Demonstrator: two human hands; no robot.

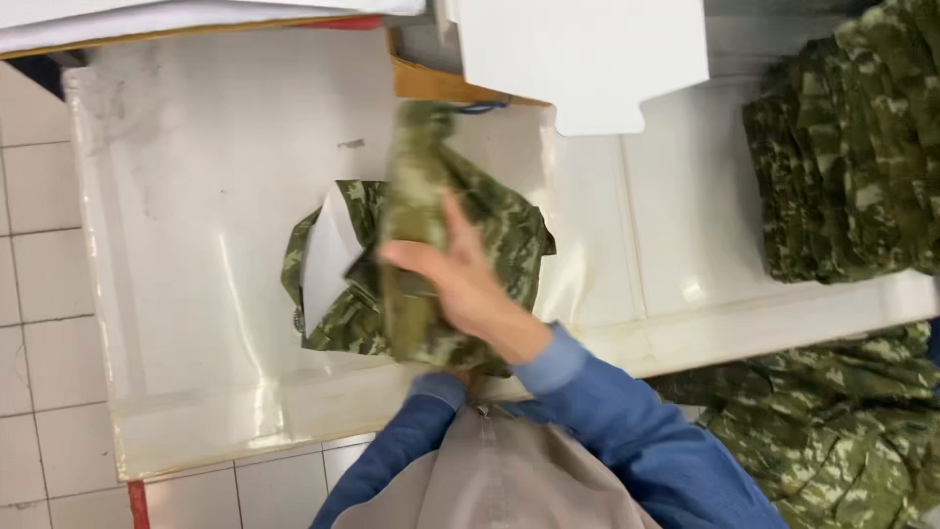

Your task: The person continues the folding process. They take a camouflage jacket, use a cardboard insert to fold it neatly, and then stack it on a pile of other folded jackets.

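From the head view, a camouflage garment (431, 264) lies partly folded near the middle of the white desk (196, 196), a little toward its near edge. The right hand (460, 279) rests on top of it, fingers stretched almost flat and thumb spread, pressing down on a long doubled-over strip of cloth rather than gripping it. The left hand is nearly all hidden beneath the right forearm and the bundle; only its blue cuff (438, 388) shows at the near side of the garment, so I cannot tell whether it is open or closed or what it has hold of. A white sheet (328, 255) sticks out from under the left side of the cloth. By the look of it, the fold is well underway but not finished: one strip is laid over, while loose, crumpled cloth bulges out on both sides. A neat stack of folded camouflage pieces (847, 157) sits at the far right of the desk, and a loose heap of the same cloth (832, 421) lies below the desk's near right edge. The desk to the left of the garment is bare and wide; white boards (587, 59) overhang the far edge just beyond the bundle, so room is tighter there.
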